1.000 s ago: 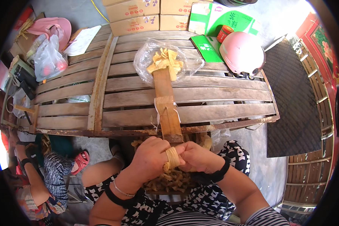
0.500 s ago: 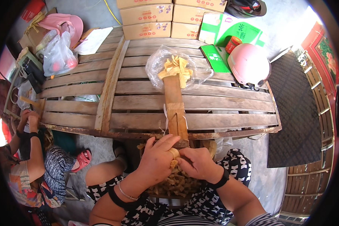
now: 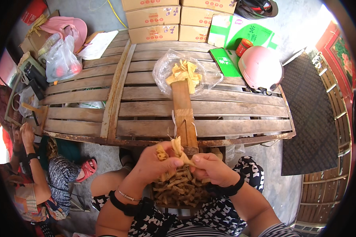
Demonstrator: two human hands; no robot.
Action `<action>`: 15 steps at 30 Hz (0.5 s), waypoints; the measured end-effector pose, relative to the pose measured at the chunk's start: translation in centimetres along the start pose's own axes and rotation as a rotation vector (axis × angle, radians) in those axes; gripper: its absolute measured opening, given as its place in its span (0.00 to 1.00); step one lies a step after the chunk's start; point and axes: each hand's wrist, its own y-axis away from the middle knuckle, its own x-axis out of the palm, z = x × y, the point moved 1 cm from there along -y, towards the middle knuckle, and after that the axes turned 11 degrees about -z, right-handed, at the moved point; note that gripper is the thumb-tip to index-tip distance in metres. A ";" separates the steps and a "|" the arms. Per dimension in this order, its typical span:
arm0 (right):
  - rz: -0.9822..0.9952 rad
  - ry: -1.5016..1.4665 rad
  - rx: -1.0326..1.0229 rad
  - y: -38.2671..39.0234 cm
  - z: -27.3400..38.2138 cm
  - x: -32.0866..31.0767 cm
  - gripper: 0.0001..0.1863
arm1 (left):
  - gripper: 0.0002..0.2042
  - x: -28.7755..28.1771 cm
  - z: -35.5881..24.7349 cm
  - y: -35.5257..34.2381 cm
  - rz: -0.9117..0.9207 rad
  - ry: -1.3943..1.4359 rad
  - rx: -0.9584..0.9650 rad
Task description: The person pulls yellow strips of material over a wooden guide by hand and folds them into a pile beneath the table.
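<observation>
Lower center, my left hand (image 3: 153,162) and right hand (image 3: 214,169) pinch one yellow strip (image 3: 185,158); a wooden board (image 3: 182,114) ends just above them, pink helmet (image 3: 260,68) upper right.

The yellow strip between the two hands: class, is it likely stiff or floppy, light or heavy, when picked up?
The yellow strip is probably pliable, since it is bent and folded between the left hand and the right hand. It is likely light for its size, as it looks thin. Its uneven folds suggest it would hardly roll if pushed.
</observation>
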 end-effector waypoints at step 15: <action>-0.717 0.927 -0.928 -4.3 1.0 -2.6 0.12 | 0.07 0.3 3.9 -4.0 -0.341 -0.122 0.036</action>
